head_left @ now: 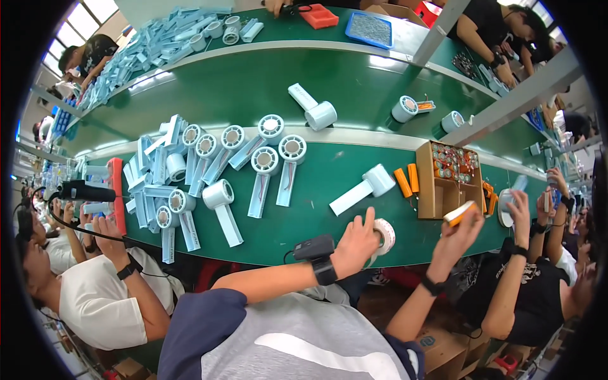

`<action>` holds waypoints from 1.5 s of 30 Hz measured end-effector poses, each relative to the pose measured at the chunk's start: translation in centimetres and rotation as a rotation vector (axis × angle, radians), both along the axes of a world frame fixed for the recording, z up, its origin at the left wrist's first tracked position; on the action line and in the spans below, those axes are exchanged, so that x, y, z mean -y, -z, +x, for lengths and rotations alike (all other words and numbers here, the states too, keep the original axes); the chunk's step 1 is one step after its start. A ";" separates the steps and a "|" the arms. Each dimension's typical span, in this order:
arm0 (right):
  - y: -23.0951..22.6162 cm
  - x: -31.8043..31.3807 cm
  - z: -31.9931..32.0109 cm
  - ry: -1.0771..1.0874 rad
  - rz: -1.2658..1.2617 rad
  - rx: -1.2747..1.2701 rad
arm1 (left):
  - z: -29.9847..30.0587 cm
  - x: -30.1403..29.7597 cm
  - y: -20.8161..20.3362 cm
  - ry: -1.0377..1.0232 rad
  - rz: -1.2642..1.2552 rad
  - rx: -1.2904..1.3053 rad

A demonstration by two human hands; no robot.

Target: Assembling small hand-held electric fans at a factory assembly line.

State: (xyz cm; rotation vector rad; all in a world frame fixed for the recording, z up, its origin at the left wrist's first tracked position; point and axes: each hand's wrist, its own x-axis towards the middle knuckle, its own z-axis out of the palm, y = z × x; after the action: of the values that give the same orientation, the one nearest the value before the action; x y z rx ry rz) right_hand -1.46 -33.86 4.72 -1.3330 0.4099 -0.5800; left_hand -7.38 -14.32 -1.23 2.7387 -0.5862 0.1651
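My left hand (356,246) is at the table's front edge, its fingers against a roll of white tape (387,237) held on its right side. A short tape end hangs below the roll. To the right, my raised right hand (457,239) grips an orange battery (460,214) with a white strip along it. The hand is slightly blurred. Beyond my left hand lies a light blue handheld fan housing (362,190), its round head pointing right. Two loose orange batteries (406,180) lie just beside that head.
A cardboard box (432,201) with dividers holds several round motor-like parts with wires. Many light blue fan housings (215,196) are heaped at left, near a red bin (115,196). More housings ride on the green belt (247,82) behind. Co-workers sit on both sides.
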 end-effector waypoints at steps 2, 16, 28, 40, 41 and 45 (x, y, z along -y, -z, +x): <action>2.2 -1.3 -2.2 -0.005 0.066 -0.064 | 0.9 1.2 -0.7 0.013 0.167 -0.058; 5.4 -0.9 -6.3 -0.106 0.302 -0.109 | 5.5 -3.8 -6.4 0.522 0.179 0.082; 4.3 -3.5 -9.3 -0.274 0.255 -0.141 | 7.3 -6.1 -3.1 0.735 0.557 0.579; 5.9 -11.8 0.5 -0.046 0.233 0.090 | 6.7 -7.0 -3.2 0.313 0.175 0.286; 6.1 -12.5 1.0 -0.059 0.214 0.095 | 7.0 -8.1 -3.2 0.299 0.158 0.296; 7.1 -12.9 1.7 -0.247 0.115 0.087 | 9.5 -9.5 -3.5 0.404 0.273 -0.249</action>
State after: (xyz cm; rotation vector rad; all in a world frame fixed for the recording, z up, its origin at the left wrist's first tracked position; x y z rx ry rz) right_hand 0.21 -20.94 -2.37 -1.2209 0.2007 -0.4006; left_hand 2.08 -4.85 2.26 2.7570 -1.1376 -0.3721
